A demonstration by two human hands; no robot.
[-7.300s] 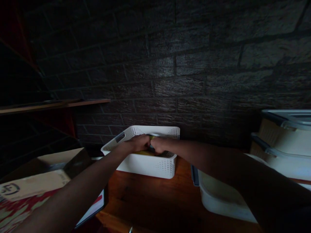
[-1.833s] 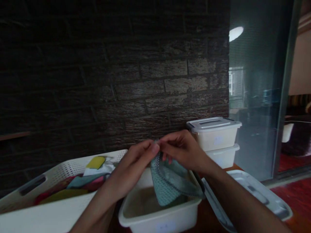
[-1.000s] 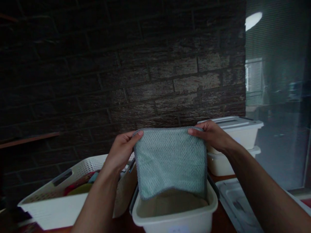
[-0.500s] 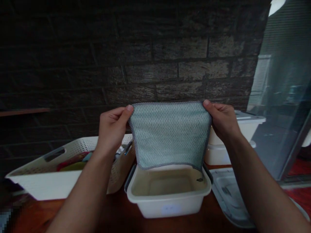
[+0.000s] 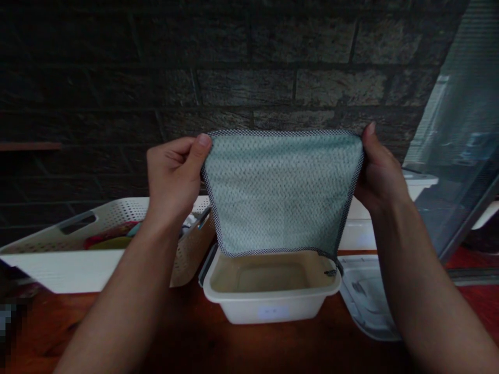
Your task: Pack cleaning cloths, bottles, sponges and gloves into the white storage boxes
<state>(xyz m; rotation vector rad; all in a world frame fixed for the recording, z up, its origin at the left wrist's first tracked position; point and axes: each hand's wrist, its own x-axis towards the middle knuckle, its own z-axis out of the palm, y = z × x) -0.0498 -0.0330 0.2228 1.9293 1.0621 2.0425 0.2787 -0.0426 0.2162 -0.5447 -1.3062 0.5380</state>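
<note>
A pale green dishcloth (image 5: 280, 195) with a dark checked border hangs spread out between my two hands. My left hand (image 5: 175, 174) pinches its upper left corner, thumb on the near side. At the upper right corner my right hand (image 5: 382, 174) is closed on the cloth, its fingers partly hidden behind it. Below the cloth stands an open cream plastic storage box (image 5: 273, 310) with a small label on its front. The cloth's lower edge hangs just over the box's far rim, and its lower right corner dips near the rim.
A white perforated basket (image 5: 66, 270) with colourful cloths stands at left. At right, a pale lid (image 5: 370, 296) lies on the wooden table (image 5: 187, 337). Behind my right hand are stacked boxes (image 5: 356, 234). A dark brick wall (image 5: 226, 88) rises behind; a glass panel (image 5: 460, 156) is at right.
Earlier both hands were inside the basket, then bunched the dishcloth over the box. Since then they have moved apart, spreading the cloth flat and raising it, with the right hand farther right now.
</note>
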